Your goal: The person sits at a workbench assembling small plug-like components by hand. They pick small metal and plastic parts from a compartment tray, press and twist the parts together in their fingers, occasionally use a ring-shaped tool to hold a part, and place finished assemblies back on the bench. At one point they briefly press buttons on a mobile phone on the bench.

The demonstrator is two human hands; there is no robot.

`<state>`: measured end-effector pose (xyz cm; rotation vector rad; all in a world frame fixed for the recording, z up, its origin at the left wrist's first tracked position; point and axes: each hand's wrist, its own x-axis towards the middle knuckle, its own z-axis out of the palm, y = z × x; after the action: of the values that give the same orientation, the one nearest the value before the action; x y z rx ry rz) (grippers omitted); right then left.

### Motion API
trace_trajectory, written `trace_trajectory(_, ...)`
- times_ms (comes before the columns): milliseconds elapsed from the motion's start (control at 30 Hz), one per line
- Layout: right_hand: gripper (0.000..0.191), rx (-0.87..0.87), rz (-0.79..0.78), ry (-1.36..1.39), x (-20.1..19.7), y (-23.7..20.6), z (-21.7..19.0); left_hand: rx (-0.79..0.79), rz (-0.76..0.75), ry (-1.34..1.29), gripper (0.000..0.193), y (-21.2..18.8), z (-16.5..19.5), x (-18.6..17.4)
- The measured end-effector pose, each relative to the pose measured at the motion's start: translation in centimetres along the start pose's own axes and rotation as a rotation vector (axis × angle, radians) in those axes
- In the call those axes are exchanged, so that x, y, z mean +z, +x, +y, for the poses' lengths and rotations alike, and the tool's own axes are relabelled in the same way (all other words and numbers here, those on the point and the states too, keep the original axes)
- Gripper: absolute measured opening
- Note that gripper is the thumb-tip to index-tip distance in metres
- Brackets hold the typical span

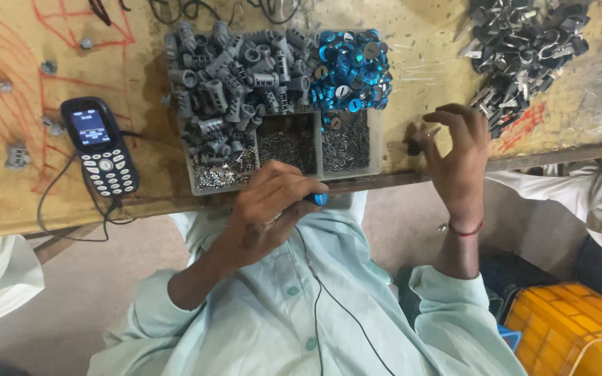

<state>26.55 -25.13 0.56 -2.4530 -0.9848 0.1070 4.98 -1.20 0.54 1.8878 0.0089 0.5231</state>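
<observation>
On the worn yellow wooden workbench, a dark keypad phone with a lit screen lies near the left part of the front edge. Beside it, a clear plastic compartment tray at the front edge holds grey metal lock cylinders, round blue caps and small steel pins. The left hand curls closed around a small blue-tipped part just below the edge. The right hand pinches a small dark piece at the edge, other fingers spread. A heap of dark keys fills the far right corner.
</observation>
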Motion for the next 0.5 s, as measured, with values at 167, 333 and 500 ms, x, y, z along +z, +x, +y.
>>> trace_trajectory(167,0.016,-0.128,-0.021,-0.261,1.1,-0.8,-1.1,0.010,0.006,-0.005,0.038,-0.1,0.0,-0.1)
trace_trajectory(333,0.013,0.128,0.058,0.707,0.5,-0.3,-2.1,0.028,0.026,0.043,0.038,-0.5,0.3,-0.3)
trace_trajectory(500,0.007,0.131,-0.173,0.775,0.5,-3.9,-6.8,0.076,0.021,0.138,0.038,-0.7,0.9,0.4)
